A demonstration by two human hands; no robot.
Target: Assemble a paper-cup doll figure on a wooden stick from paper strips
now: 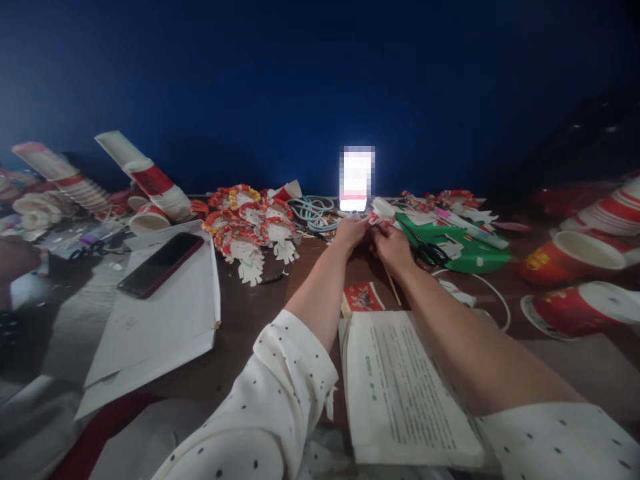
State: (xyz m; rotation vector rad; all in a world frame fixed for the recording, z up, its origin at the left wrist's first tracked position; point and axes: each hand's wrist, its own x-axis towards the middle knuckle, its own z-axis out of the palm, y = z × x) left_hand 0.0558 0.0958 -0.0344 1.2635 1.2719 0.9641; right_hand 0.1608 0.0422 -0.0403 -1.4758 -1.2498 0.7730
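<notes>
Both my hands meet at the far middle of the table, in front of a lit phone [353, 205]. A small white and red paper piece [383, 209], maybe cut from a paper cup, is held up between them. My left hand [351, 233] is closed, its fingertips pinching the red edge of this piece. My right hand [391, 248] is closed just beside it, and a thin wooden stick [393, 287] slants down from under its fingers. The fingertips partly hide how piece and stick meet. Below lies a small red printed paper [364, 297].
An open book [400, 387] lies between my forearms. Left are a dark phone [161, 265] on white papers, stacked paper cups [155, 190] and red-white paper crafts [250, 223]. Right are green paper [470, 250], black-handled scissors [434, 253] and red cups [570, 257]. Another person's hand [17, 260] is blurred at far left.
</notes>
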